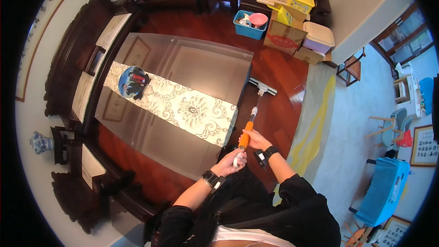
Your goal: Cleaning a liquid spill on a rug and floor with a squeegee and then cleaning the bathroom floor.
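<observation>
Both of my hands hold a mop [254, 111] with a metal pole, an orange grip and a wide grey head. My left hand [230, 162] is closed around the lower end of the handle, by its white end piece. Further up the pole, my right hand [254, 140] wraps around the orange grip. The mop head [262, 87] rests on the dark red wooden floor [279, 80], just right of a low table's edge. What lies under the head is hidden.
The low glass-topped table [196, 59] carries a patterned runner [192, 107] and a round picture plate [133, 83]. Dark carved seats [75, 55] line the left. A blue bin [249, 31], a cardboard box [283, 34] and a lidded tub [318, 36] stand beyond. A grey-yellow rug [313, 114] lies at right.
</observation>
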`<move>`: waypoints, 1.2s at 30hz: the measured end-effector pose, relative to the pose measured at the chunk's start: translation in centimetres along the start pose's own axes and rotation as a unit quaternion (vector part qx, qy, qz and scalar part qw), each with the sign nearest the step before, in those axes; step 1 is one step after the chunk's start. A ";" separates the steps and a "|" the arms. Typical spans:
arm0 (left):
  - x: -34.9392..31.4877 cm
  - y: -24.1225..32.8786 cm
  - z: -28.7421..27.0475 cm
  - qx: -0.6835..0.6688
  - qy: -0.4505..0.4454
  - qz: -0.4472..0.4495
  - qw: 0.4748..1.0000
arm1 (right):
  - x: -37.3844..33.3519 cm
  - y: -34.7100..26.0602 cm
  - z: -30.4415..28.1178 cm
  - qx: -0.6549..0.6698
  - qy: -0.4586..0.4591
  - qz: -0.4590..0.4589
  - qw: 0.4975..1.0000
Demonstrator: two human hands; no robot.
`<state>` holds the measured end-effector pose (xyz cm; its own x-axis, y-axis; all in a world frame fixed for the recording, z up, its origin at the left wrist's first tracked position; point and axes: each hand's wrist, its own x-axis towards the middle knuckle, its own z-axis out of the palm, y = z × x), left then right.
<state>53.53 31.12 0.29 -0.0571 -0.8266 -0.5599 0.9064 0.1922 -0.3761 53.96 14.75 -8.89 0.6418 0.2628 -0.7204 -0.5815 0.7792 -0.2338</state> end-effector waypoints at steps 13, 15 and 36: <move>1.1 -3.3 -5.0 -0.046 -0.021 -0.073 0.996 | -2.0 6.1 -2.2 0.013 0.040 -0.067 0.997; 0.9 -3.2 -6.1 -0.052 -0.005 -0.058 0.997 | -4.0 6.9 -2.2 -0.073 0.040 -0.047 0.995; -5.1 -8.5 -14.6 -0.064 0.001 -0.102 0.993 | -18.9 30.9 -22.0 0.302 0.291 -0.193 0.887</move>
<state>39.97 41.44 -4.42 -0.2359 -0.8538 -0.4640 0.8147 0.0865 -0.5734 12.91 21.30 -16.89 0.2664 -0.2917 -0.9187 0.1129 0.9560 -0.2708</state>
